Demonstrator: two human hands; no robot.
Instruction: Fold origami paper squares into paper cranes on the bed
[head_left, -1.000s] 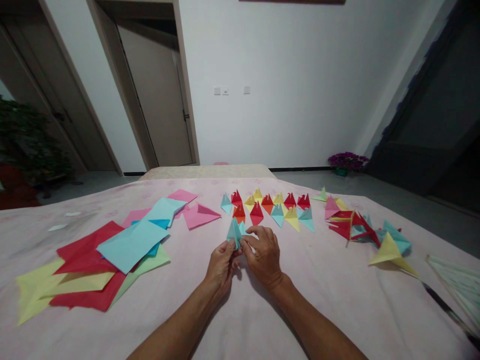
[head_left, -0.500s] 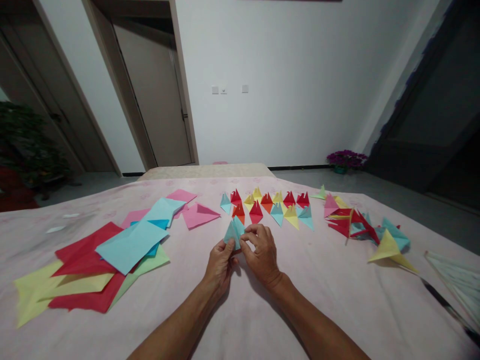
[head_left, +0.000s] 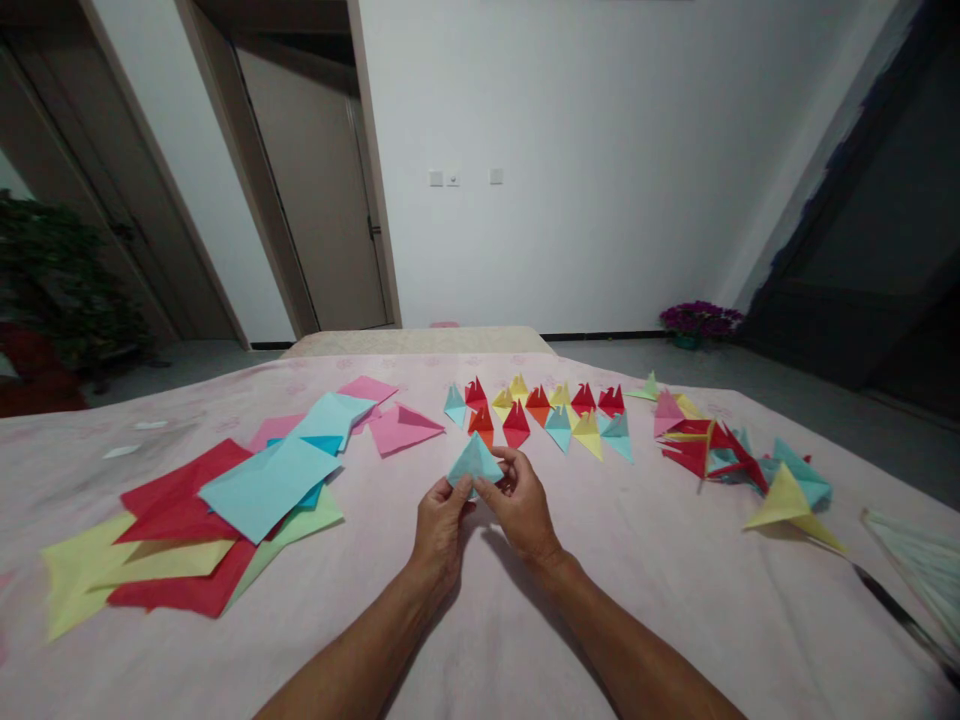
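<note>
Both my hands hold a small folded light-blue paper piece (head_left: 474, 462) just above the pink bedcover (head_left: 480, 620). My left hand (head_left: 439, 530) pinches its lower left edge, and my right hand (head_left: 521, 505) pinches its lower right side. The piece forms a spread triangle pointing up. Just beyond it lie two rows of finished folded paper shapes (head_left: 544, 412) in red, yellow and blue.
A loose pile of flat paper sheets (head_left: 202, 510) in red, yellow, blue and pink lies at the left. Another heap of folded shapes (head_left: 739, 462) sits at the right, with a folding fan (head_left: 911, 570) at the right edge. Doors, a plant and flowers stand beyond.
The blue piece has opened from a narrow folded form into a wider triangle between my fingers. My hands have shifted slightly nearer to me.
</note>
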